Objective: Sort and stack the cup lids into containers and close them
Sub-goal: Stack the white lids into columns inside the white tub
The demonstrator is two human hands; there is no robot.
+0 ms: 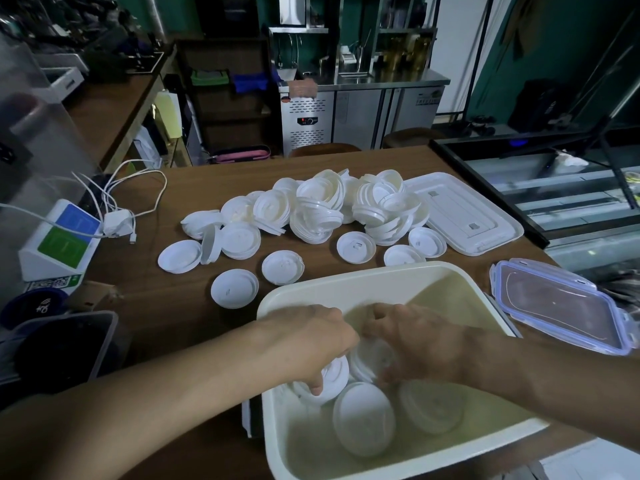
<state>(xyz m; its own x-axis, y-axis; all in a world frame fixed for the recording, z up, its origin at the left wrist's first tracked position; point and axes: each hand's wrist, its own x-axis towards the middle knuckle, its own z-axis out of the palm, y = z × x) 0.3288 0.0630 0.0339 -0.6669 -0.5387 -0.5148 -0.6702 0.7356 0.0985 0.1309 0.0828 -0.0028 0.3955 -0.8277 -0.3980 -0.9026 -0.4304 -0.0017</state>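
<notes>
A brown wooden table (166, 306) carries a white charger (117, 223) with loose white cables (109, 199) near its left edge, just beside a white stand (52, 251) with blue and green panels. Beyond the table stands a stainless steel counter (363, 112). A pink pouch (242, 154) lies past the far edge, and a glass display case (554, 195) sits on the right.
</notes>
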